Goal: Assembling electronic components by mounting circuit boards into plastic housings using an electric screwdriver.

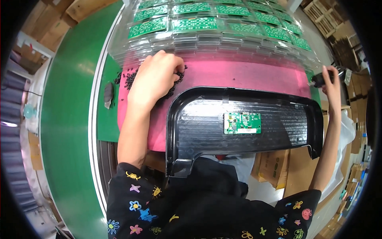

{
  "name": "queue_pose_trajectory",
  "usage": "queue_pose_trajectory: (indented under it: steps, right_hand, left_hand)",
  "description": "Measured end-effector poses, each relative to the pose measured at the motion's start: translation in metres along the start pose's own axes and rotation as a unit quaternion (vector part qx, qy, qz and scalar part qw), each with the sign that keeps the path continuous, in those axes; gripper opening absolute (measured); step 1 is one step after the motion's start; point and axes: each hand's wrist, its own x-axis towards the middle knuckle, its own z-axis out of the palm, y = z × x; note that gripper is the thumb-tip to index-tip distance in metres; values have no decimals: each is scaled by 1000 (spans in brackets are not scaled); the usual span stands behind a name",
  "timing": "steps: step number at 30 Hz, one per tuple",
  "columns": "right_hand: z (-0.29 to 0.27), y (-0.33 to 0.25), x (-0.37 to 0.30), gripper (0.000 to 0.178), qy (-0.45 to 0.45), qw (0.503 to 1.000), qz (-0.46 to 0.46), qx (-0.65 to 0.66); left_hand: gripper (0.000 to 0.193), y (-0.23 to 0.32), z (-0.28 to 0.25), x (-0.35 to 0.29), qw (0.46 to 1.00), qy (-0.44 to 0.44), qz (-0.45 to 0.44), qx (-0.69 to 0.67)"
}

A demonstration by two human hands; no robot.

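Screws point(131, 77) lie heaped on the pink mat point(246, 75) under the left hand point(153, 77), fingers curled picking some, right hand point(330, 81) gripping a dark tool point(318, 79), while the circuit board point(242, 122) sits seemingly unfastened on the black cover point(199, 127).

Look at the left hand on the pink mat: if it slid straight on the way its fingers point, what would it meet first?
Probably the stack of clear trays just beyond the left hand; depth is unclear.

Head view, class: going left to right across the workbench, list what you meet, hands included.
Green belt surface → small grey piece on the green mat → left hand on the pile of small black parts → green circuit board on the black plastic housing → right hand holding a dark tool.
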Motion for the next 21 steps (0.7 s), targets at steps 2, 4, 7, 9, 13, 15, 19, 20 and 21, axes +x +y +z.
queue_pose_trajectory:
  steps: [2,4,7,9,13,15,19,20,21]
  right_hand:
    - [3,-14,-15,31,32,985,-45,163]
    - [8,-36,-38,42,70,959,-145,232]
    - [26,-77,-74,41,35,903,-194,383]
    - [41,-89,-88,42,-113,819,-111,551]
    - [69,-118,-107,39,-186,743,40,642]
    - [74,-119,-110,46,-186,733,-20,654]
    - [78,-126,-115,44,-155,694,-72,699]
    - [80,-127,-116,44,-155,690,-68,704]
    - [78,-127,-117,44,-154,689,-69,705]
  left_hand:
    - [17,-3,1,-2,1000,1,-17,7]
    - [16,0,0,-1,1000,2,-23,15]
    - [15,-3,4,-1,999,17,-7,51]
    - [13,-1,0,-1,1000,18,1,18]
    - [10,3,2,2,997,69,30,-10]
    - [9,10,-3,0,998,68,0,-2]
    - [7,10,0,3,997,82,4,10]
    - [7,10,1,4,996,92,22,-5]
    - [6,16,-1,7,994,100,45,-19]
